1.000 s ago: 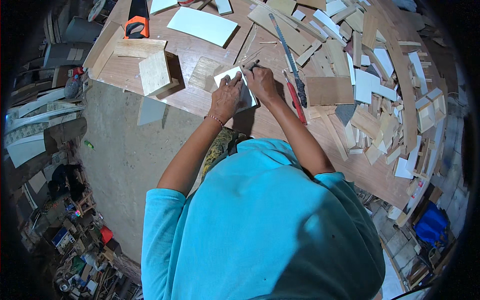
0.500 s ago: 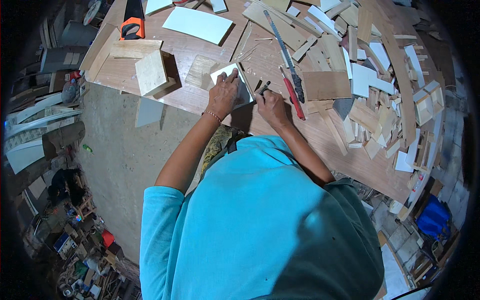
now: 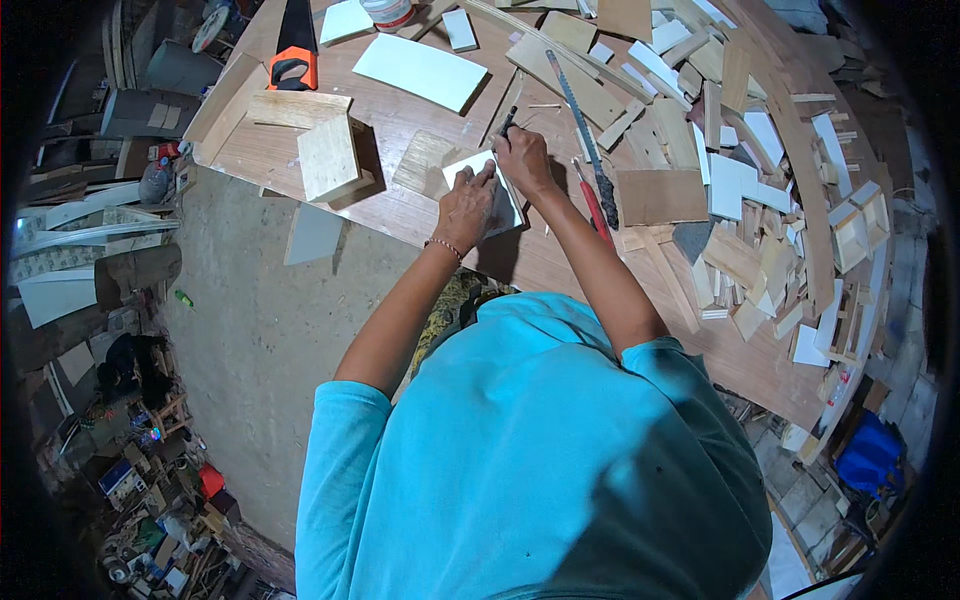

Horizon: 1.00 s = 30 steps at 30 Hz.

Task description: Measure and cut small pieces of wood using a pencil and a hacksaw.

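My left hand (image 3: 468, 208) lies over a small white board (image 3: 508, 212) near the table's front edge, fingers spread and pressing on its face. Just to the right, at the board's far right side, my right hand (image 3: 525, 165) is closed around a slim dark pen-like tool (image 3: 508, 120); its exact kind is too small to tell. A thin square of bare wood (image 3: 427, 163) lies left of the white board. Right of my right hand are a red-handled tool (image 3: 590, 200) and a long saw blade with a dark wrapped grip (image 3: 573, 110).
An orange-handled handsaw (image 3: 293, 65) and a small wooden box (image 3: 330, 160) stand at the left. A larger white panel (image 3: 420, 72) and a tub (image 3: 387, 12) lie farther back. Piled wood offcuts (image 3: 735, 180) cover the right of the table (image 3: 640, 285).
My right hand has moved away from me along the board's right side, carrying the dark tool. My left hand stays on the board; the whole view has shifted slightly.
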{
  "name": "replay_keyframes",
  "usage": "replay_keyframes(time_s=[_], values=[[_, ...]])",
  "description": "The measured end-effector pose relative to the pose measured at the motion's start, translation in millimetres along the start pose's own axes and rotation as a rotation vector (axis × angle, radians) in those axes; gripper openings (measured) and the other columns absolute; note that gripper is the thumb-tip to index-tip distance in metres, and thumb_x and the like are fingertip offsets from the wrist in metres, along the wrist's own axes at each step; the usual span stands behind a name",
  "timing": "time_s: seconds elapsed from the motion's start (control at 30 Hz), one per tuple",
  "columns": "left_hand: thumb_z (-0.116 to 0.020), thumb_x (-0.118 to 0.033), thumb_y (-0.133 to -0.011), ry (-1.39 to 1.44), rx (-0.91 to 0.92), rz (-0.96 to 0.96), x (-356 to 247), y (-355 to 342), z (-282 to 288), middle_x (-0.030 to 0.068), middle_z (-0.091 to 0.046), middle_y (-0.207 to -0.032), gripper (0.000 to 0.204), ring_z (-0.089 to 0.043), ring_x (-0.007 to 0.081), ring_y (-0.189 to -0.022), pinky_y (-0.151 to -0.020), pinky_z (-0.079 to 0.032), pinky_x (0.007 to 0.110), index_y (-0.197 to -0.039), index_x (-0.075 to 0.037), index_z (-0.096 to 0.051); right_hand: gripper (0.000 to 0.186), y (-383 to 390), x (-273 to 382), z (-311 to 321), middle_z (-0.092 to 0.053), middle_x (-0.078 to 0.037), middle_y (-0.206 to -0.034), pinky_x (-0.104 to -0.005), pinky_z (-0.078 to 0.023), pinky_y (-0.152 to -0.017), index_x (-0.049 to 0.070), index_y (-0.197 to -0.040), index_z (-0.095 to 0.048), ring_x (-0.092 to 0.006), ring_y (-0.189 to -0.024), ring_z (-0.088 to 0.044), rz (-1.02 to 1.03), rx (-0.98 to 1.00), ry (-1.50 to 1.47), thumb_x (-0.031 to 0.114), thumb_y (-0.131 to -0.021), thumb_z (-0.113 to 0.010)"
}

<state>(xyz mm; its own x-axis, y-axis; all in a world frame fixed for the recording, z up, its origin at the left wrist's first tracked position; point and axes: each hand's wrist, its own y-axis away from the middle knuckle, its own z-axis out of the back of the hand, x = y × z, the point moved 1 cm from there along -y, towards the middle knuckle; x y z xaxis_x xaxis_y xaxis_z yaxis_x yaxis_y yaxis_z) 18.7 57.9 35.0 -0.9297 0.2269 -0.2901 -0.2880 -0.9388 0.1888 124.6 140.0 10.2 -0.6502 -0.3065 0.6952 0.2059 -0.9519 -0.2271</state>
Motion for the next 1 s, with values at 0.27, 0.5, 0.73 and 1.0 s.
replay_keyframes(time_s=[0.27,0.5,0.73,1.0], values=[[-0.074,-0.024,-0.054,0.029,-0.026,-0.009,7.3,0.4,-2.4,0.0053,-0.039,-0.126,0.067,-0.041,0.0309,-0.106,-0.087,-0.040,0.033,-0.112,-0.007,-0.046,0.027,70.4,-0.9,20.6,-0.050,-0.023,-0.054,-0.0434,-0.041,-0.049,-0.002,-0.055,-0.048,-0.0381,-0.052,-0.052,0.050,0.011,-0.053,0.015,-0.074,-0.054],[-0.074,-0.025,-0.055,-0.025,0.002,-0.027,3.8,-3.4,-0.3,0.0067,-0.037,-0.127,0.066,-0.040,0.0321,-0.108,-0.089,-0.037,0.035,-0.112,-0.005,-0.046,0.023,25.4,1.6,7.0,-0.050,-0.023,-0.056,-0.0426,-0.041,-0.049,-0.003,-0.057,-0.050,-0.0376,-0.053,-0.053,0.008,-0.045,-0.084,0.012,-0.074,-0.055],[-0.074,-0.025,-0.054,-0.088,-0.075,-0.037,9.3,-4.9,-11.9,0.0036,-0.039,-0.126,0.067,-0.041,0.0299,-0.108,-0.085,-0.043,0.034,-0.113,-0.008,-0.046,0.023,38.9,-7.1,6.3,-0.052,-0.023,-0.058,-0.0418,-0.042,-0.051,-0.003,-0.059,-0.051,-0.0377,-0.056,-0.053,-0.020,0.001,-0.045,0.014,-0.074,-0.055],[-0.076,-0.020,-0.051,-0.030,-0.084,-0.034,4.4,-3.6,5.8,0.0063,-0.042,-0.122,0.063,-0.044,0.0293,-0.102,-0.080,-0.045,0.033,-0.107,-0.005,-0.049,0.021,132.4,-12.8,39.1,-0.054,-0.021,-0.062,-0.0426,-0.042,-0.053,-0.001,-0.066,-0.055,-0.0371,-0.059,-0.055,-0.080,0.134,-0.039,0.016,-0.076,-0.055]])
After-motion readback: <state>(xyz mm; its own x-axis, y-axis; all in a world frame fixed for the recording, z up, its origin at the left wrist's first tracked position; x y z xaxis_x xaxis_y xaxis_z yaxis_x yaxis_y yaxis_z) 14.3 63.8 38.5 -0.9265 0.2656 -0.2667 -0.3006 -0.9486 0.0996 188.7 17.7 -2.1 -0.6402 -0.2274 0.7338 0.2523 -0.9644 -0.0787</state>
